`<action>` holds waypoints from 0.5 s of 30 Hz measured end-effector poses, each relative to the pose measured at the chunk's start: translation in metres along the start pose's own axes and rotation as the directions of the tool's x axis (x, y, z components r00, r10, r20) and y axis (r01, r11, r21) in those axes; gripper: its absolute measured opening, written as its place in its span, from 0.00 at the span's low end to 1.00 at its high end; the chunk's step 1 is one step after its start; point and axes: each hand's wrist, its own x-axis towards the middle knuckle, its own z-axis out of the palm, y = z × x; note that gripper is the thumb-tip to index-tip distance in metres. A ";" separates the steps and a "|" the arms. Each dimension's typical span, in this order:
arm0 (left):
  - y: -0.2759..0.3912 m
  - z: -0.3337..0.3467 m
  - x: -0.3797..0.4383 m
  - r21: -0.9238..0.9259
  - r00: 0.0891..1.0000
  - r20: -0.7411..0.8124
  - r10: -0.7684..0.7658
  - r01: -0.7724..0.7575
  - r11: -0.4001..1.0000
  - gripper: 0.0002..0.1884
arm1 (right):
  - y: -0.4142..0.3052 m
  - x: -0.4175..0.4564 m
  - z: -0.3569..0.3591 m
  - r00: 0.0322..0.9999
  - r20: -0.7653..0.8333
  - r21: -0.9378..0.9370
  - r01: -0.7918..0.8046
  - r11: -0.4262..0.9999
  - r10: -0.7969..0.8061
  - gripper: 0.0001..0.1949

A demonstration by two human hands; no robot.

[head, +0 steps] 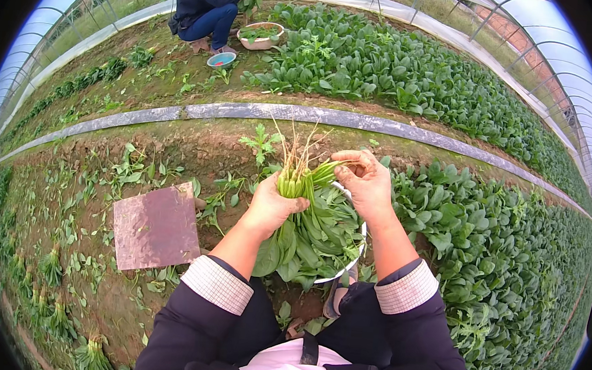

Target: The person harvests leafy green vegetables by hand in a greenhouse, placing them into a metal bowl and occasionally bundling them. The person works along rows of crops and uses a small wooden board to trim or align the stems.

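Observation:
My left hand (274,201) grips a bunch of spinach (296,182) near the stem bases, with the thin pale roots pointing away from me and the leaves hanging towards my lap. At the bunch's right side, my right hand (362,177) pinches several green stems (324,172) by their root ends, and their stems run beside the held bunch. Beneath both hands is a white-rimmed basin (363,238) with loose spinach leaves (342,225) in it; the held bunch hides part of it.
A flat reddish-brown board (157,226) lies left of the basin. Tied spinach bunches (93,359) lie at lower left. Dense spinach (475,225) grows to the right. Beyond a long grey strip (281,112), a person (205,8) squats beside a pale basin (260,44) and a small blue bowl (221,59).

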 end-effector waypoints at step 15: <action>0.010 -0.003 -0.005 -0.182 0.994 0.104 -0.022 0.041 0.982 0.38 | -0.010 0.008 -0.021 0.948 -0.003 -0.830 0.175 0.530 -0.317 0.07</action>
